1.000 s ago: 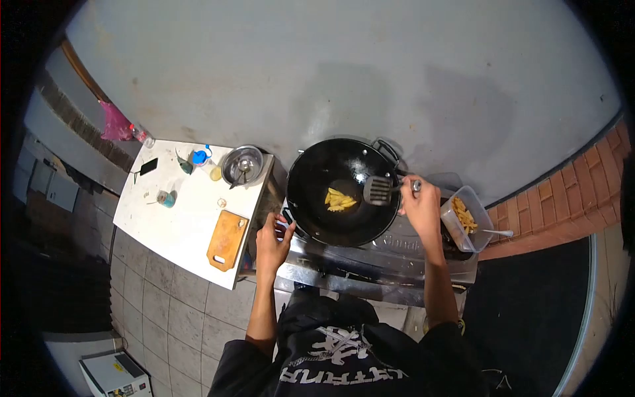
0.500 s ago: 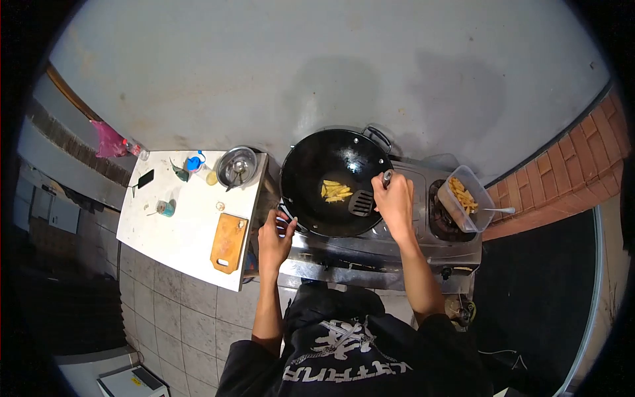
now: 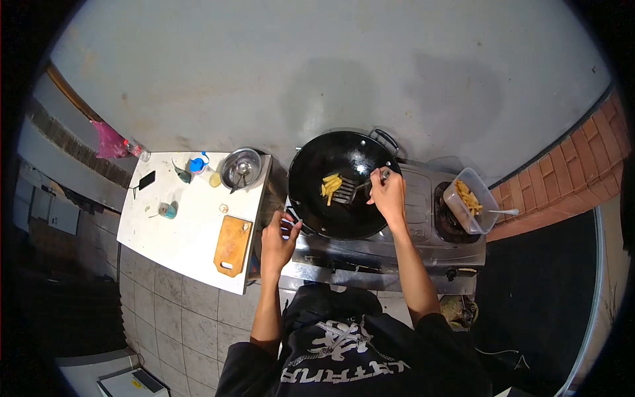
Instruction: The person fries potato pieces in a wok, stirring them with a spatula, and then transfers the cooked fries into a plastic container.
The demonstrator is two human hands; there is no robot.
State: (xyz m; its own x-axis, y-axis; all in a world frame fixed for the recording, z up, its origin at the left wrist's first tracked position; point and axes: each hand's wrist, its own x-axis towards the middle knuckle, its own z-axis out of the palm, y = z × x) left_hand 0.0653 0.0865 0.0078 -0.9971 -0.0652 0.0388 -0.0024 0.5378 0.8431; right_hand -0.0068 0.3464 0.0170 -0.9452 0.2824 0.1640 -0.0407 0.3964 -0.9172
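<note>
A black wok (image 3: 340, 221) sits on the stove, with a small heap of yellow potato strips (image 3: 331, 188) in its middle. My right hand (image 3: 389, 197) is closed round the handle of a slotted spatula (image 3: 344, 192), whose blade lies in the wok against the right side of the strips. At the wok's lower left, my left hand (image 3: 279, 238) has its fingers and thumb closed about the side handle (image 3: 293, 214). The wok's other handle (image 3: 386, 137) sticks out at the upper right, untouched.
Right of the wok, a plastic container (image 3: 477, 198) with more strips and a spoon (image 3: 506, 212) stands on the steel stove (image 3: 417, 215). The white table (image 3: 188, 228) at left bears a cutting board (image 3: 231, 246), a metal bowl (image 3: 241, 168), a glass jar (image 3: 167, 210) and a phone (image 3: 147, 180).
The spatula blade has moved left in the wok and now meets the potato strips, which are pushed into a narrower heap. My left hand stays at the side handle.
</note>
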